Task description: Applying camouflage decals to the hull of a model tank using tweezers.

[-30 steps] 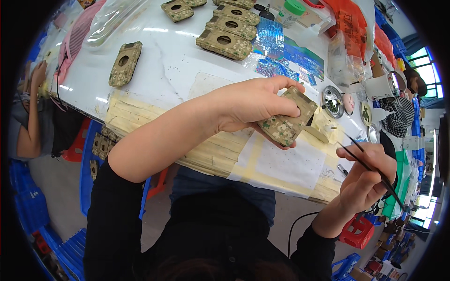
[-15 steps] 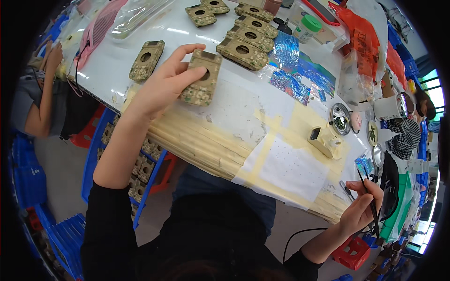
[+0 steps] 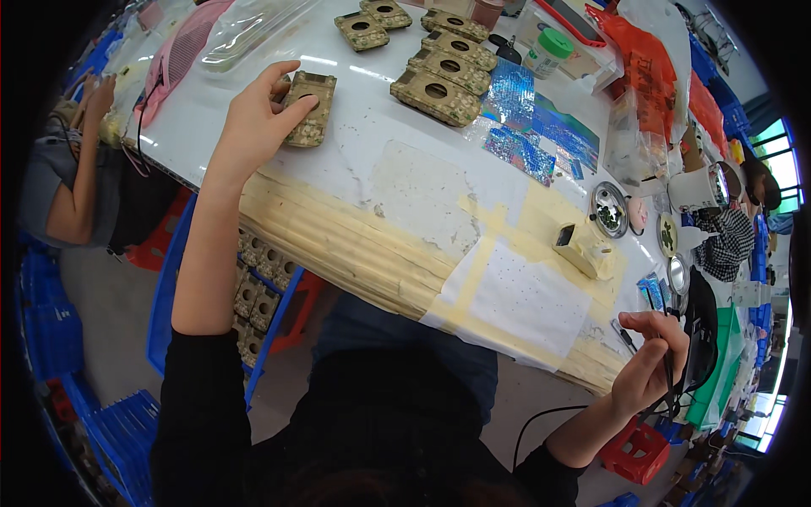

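Note:
My left hand [image 3: 252, 118] is closed on a camouflage-painted toy tank hull [image 3: 311, 125] at the table's left side. The thumb lies by the round hole in its top, the index finger reaches past its far left corner, and the other fingers are mostly hidden. At the lower right, my right hand [image 3: 650, 363] grips slim black tweezers [image 3: 670, 372], pointed up and away from me. Several similar hulls [image 3: 435, 95] stand in a row at the far middle, with two more hulls [image 3: 361, 31] to their left.
Shiny blue sheets [image 3: 511, 93] lie beside the row. A cream block [image 3: 583, 251], round metal dishes [image 3: 610, 209] and taped white paper [image 3: 515, 304] occupy the right side. A blue crate [image 3: 173, 291] of hulls sits below the table edge. Another person's arm [image 3: 80, 182] shows at far left.
My left hand has carried the hull left and away from me. The hull that lay alone on the left is no longer visible where my hand now covers. My right hand has barely moved.

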Tool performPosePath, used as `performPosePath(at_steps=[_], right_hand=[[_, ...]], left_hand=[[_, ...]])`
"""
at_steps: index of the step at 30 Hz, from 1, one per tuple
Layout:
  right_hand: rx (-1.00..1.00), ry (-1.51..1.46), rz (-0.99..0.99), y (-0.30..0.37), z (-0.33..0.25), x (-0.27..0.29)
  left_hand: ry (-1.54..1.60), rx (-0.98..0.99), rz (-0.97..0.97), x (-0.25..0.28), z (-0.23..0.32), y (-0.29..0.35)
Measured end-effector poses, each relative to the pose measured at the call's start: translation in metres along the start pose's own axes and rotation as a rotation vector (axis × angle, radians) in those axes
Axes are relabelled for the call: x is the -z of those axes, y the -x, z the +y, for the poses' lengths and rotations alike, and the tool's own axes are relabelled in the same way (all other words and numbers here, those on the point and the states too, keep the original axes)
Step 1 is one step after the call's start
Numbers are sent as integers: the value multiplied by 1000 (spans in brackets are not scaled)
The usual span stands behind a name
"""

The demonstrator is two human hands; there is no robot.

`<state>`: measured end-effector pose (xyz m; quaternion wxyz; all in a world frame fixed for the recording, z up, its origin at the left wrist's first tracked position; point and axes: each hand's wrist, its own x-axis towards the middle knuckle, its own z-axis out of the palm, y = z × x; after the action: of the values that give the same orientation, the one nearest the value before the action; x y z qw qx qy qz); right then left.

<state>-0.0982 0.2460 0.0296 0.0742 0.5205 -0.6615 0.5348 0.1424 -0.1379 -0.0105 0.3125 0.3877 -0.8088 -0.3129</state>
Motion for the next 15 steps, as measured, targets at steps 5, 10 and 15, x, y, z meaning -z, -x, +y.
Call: performPosePath(at_steps=[5,10,15], right_hand=[[10,14,-31,-4,-2,-1],[-7,15,-41,-5,-3,-4],[-12,37,-58,-5,-1,-2]], left_hand=[[-79,-7,-18,0,5,0],[-334,-126,-25,-6,12,6],[-241,-24,-92,2,25,0]])
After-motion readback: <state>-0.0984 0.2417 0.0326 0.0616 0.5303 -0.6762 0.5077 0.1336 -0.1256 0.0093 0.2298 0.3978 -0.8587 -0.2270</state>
